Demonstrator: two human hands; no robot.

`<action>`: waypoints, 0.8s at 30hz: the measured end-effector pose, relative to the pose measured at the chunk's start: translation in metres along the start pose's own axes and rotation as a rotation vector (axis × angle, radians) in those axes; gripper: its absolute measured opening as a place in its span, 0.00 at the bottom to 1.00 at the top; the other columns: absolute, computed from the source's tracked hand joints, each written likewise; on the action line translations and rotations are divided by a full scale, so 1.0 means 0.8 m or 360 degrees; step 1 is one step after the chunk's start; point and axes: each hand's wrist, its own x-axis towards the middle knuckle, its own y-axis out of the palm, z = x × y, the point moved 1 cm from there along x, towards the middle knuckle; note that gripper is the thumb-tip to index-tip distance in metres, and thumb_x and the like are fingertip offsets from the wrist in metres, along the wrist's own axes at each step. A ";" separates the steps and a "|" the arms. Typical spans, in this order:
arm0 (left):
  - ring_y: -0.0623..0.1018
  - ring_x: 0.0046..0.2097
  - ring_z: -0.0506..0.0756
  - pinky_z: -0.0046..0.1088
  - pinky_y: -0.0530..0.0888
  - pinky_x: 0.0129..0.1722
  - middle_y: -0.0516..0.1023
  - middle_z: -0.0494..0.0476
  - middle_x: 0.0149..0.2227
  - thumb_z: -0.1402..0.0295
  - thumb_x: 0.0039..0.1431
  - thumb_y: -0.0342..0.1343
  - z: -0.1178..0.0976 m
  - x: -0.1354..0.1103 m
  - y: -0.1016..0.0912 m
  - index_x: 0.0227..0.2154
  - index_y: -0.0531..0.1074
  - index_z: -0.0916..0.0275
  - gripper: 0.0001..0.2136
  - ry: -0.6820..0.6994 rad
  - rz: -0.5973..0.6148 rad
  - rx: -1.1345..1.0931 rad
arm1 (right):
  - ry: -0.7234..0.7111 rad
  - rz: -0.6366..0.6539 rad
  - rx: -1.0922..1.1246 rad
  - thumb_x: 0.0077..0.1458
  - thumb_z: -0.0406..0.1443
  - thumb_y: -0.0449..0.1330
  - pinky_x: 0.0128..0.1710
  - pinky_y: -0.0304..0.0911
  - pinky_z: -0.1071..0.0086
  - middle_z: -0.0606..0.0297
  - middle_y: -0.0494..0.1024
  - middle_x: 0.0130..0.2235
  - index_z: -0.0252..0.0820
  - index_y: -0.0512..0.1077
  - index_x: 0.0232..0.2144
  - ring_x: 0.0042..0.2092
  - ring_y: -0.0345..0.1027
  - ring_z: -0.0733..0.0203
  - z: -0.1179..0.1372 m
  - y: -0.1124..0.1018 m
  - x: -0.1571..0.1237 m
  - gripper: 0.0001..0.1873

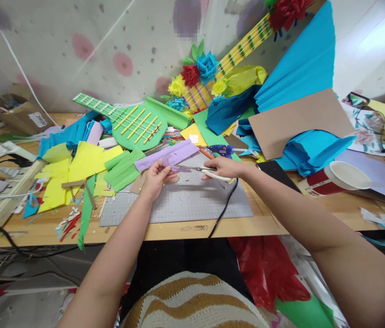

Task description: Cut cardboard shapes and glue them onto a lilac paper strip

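Note:
My left hand (158,178) pinches the edge of a purple crepe paper piece (183,153) above the grey cutting mat (175,207). In my right hand (225,167) is a pair of scissors (215,175) with cream handles, its blades pointing left at the paper near my left fingertips. Whether the blades touch the paper I cannot tell. Just beyond my right hand lies a blue glue gun (222,150). Green crepe paper (123,169) sits to the left of the purple piece.
A green paper instrument (139,127) and a yellow one (243,48) with paper flowers stand at the back. Yellow paper (85,159) and scraps lie left. Cardboard (298,123), blue crepe paper (311,152) and a paper cup (336,178) are right. A black cable (225,207) crosses the mat.

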 end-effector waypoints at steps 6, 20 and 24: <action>0.78 0.28 0.49 0.26 0.78 0.30 0.72 0.44 0.23 0.62 0.35 0.67 -0.003 -0.003 0.004 0.27 0.62 0.62 0.21 0.0014 -0.0006 0.0010 | 0.0060 -0.0030 -0.0074 0.41 0.58 0.56 0.25 0.44 0.71 0.69 0.62 0.21 0.41 0.60 0.21 0.25 0.56 0.65 -0.003 -0.004 -0.001 0.26; 0.78 0.27 0.49 0.24 0.77 0.28 0.71 0.43 0.21 0.61 0.34 0.67 -0.003 -0.003 0.007 0.26 0.60 0.63 0.22 -0.0046 -0.0041 -0.0016 | 0.0024 -0.0031 -0.0099 0.41 0.59 0.55 0.25 0.40 0.71 0.71 0.57 0.19 0.41 0.57 0.19 0.24 0.52 0.68 -0.001 -0.003 0.005 0.28; 0.78 0.27 0.49 0.23 0.77 0.28 0.73 0.45 0.22 0.62 0.35 0.67 -0.002 -0.002 0.006 0.27 0.61 0.63 0.21 -0.0069 -0.0038 -0.0031 | 0.0026 -0.0040 -0.0139 0.42 0.58 0.55 0.24 0.40 0.71 0.71 0.57 0.19 0.41 0.57 0.19 0.23 0.52 0.68 0.001 -0.004 0.004 0.27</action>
